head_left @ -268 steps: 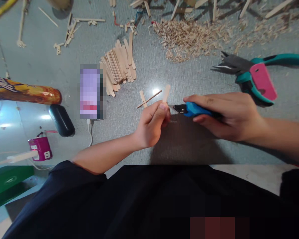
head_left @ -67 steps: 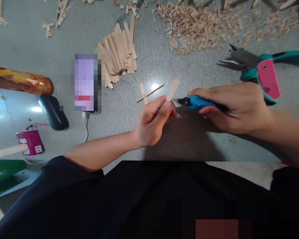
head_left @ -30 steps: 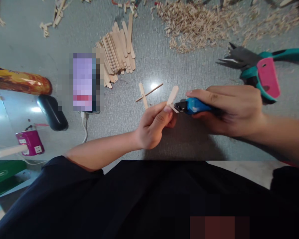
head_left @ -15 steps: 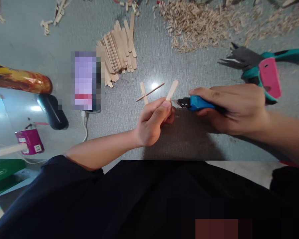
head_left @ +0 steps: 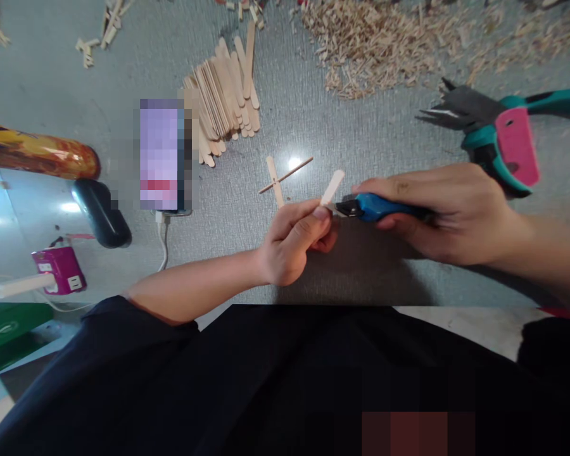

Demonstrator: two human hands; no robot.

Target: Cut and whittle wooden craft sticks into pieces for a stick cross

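Between the thumb and fingers of my left hand (head_left: 294, 237) is a pale wooden craft stick (head_left: 333, 186), its rounded end pointing up and to the right. My right hand (head_left: 456, 212) is closed round a utility knife (head_left: 377, 207) with a blue body and dark tip. The short blade meets the stick's edge just beside my left thumb. Left of there, two more sticks lie crossed on the table: a flat craft stick (head_left: 271, 167) and a thin one (head_left: 298, 167) over it. My left hand covers the lower part of the held stick.
A stack of craft sticks (head_left: 218, 95) lies beyond my left hand, near a phone (head_left: 159, 152) on a cable. Wood shavings (head_left: 375, 47) are heaped at the back. Teal and pink pliers (head_left: 515, 142) lie at the right. A dark case (head_left: 102, 212) and a cylindrical can (head_left: 38, 152) are at the left.
Both hands have come slightly nearer my body. The knife has shifted left, bringing its blade against the craft stick in my left hand.
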